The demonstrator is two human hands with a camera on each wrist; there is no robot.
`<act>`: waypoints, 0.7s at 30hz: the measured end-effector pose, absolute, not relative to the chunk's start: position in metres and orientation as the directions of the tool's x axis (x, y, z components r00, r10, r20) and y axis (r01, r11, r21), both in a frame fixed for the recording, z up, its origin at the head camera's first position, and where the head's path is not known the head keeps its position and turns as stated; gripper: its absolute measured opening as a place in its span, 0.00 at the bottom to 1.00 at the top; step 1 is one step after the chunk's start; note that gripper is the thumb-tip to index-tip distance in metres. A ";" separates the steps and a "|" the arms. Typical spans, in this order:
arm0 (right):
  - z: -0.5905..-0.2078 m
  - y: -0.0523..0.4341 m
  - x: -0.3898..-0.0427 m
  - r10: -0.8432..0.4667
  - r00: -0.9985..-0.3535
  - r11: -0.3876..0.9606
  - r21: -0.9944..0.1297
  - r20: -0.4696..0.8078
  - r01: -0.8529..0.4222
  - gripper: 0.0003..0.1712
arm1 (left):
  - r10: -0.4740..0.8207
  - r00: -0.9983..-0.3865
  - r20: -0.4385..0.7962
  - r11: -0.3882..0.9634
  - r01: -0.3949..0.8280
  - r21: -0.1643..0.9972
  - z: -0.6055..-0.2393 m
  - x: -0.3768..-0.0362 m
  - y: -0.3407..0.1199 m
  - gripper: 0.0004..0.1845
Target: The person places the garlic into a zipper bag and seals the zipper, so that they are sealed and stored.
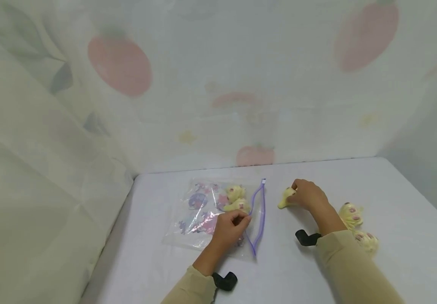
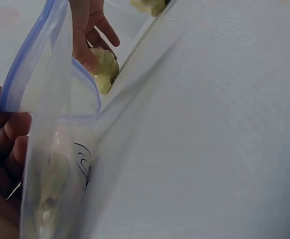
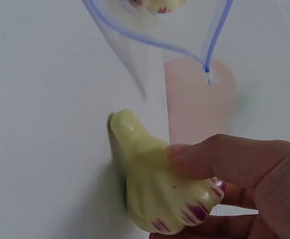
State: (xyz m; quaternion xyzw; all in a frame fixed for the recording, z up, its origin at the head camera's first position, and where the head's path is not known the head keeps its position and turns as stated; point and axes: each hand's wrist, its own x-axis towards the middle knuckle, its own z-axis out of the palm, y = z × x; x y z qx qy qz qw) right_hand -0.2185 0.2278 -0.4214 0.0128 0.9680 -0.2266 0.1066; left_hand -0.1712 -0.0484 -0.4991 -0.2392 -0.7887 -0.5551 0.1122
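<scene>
One clear zip bag (image 1: 207, 211) with a purple zip strip lies on the white desk (image 1: 393, 198), and five yellow garlic-shaped toys show in the head view. Two toys in the bag (image 1: 236, 198) sit together near its open mouth. One grasped toy (image 1: 286, 197) lies on the desk at about 3 o'clock from the bag's mouth, just outside it. Two loose toys (image 1: 357, 226) rest close together at about 4 o'clock from the grasped one, partly hidden behind the right forearm.

The left hand (image 1: 229, 228) is at the bag's mouth, at about 6 o'clock from the two toys inside. Its fingers are curled and pinch the near edge of the zip strip, lifting it so the mouth gapes; the left wrist view shows the purple-edged film held up against the fingers (image 2: 8, 142).

The right hand (image 1: 307, 195) is curled over the grasped toy, thumb pressed on its bulging side and the other fingers wrapped beneath. In the right wrist view the toy's narrow tip points toward the bag's open mouth at about 12 o'clock, and its fat end with purple streaks sits in the palm. The toy still touches the desk.

Two black wrist straps show, one on each beige sleeve.
</scene>
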 end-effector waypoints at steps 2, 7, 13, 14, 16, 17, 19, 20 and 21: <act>-0.427 0.225 -0.214 -0.007 -0.983 0.883 -0.462 -0.185 0.081 0.28 | 0.255 -0.866 0.431 0.263 0.491 0.830 -0.498 -0.171 -0.049 0.03; -0.443 0.223 -0.205 0.060 -0.990 0.822 -0.557 -0.125 0.120 0.31 | 0.263 -0.878 0.399 0.269 0.464 0.844 -0.496 -0.170 -0.050 0.04; -0.460 0.224 -0.200 0.095 -0.990 0.710 -0.690 -0.103 0.140 0.32 | 0.260 -0.877 0.403 0.286 0.469 0.836 -0.497 -0.170 -0.049 0.04; -0.463 0.225 -0.199 0.100 -0.990 0.687 -0.712 -0.103 0.143 0.32 | 0.259 -0.878 0.403 0.289 0.469 0.835 -0.498 -0.170 -0.049 0.04; -0.470 0.227 -0.199 0.106 -0.990 0.642 -0.753 -0.098 0.143 0.33 | 0.256 -0.877 0.407 0.291 0.471 0.833 -0.498 -0.170 -0.049 0.04; -0.473 0.229 -0.199 0.107 -0.990 0.624 -0.769 -0.089 0.137 0.32 | 0.254 -0.876 0.410 0.289 0.474 0.832 -0.498 -0.170 -0.049 0.04; -0.480 0.232 -0.199 0.105 -0.992 0.578 -0.808 -0.063 0.112 0.32 | 0.245 -0.880 0.407 0.284 0.467 0.838 -0.497 -0.170 -0.048 0.03; -0.482 0.233 -0.199 0.102 -0.994 0.547 -0.831 -0.050 0.098 0.33 | 0.242 -0.883 0.403 0.289 0.462 0.839 -0.495 -0.169 -0.047 0.03; -0.484 0.235 -0.199 0.098 -0.995 0.509 -0.857 -0.030 0.076 0.34 | 0.242 -0.882 0.404 0.287 0.463 0.839 -0.491 -0.167 -0.046 0.03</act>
